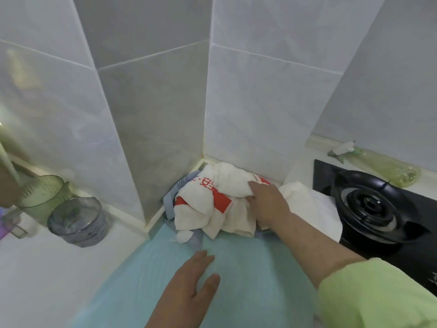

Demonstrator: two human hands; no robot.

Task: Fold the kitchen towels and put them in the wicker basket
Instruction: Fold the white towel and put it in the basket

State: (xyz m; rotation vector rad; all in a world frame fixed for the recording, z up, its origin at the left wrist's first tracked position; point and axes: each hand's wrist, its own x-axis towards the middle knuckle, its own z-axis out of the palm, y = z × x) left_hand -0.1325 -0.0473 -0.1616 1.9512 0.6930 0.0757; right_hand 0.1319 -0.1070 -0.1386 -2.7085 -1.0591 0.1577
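Note:
A heap of crumpled white kitchen towels [212,209], one with red print, fills a grey-blue basket [171,197] in the corner by the tiled wall. Only the basket's left rim shows. My right hand [267,204] reaches onto the heap, and its fingers curl round a white towel fold near the top. Another white towel [307,204] lies to the right of the heap, beside the stove. My left hand [191,282] rests flat, fingers straight, on the light blue mat [248,268] in front of the basket.
A black gas hob with a burner [371,207] sits at the right, with a greenish spray bottle [387,166] lying behind it. At the left stand a green jug [42,195] and a grey cup [78,221] on the white counter. Tiled walls close the back.

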